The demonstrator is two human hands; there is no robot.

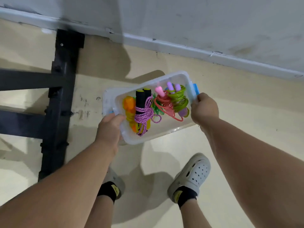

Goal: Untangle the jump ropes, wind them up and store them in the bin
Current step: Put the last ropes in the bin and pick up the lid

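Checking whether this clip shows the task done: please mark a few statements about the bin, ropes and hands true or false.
1. The left hand and the right hand both grip the bin. True.
2. The bin is empty. False: wound ropes lie in it.
3. The purple rope is wound round black handles. True.
4. A lid covers the bin. False: its top is open.

beige floor (230, 122), scuffed; grey wall (197, 22) with pale baseboard (181, 46); black metal frame (62, 96) at left.
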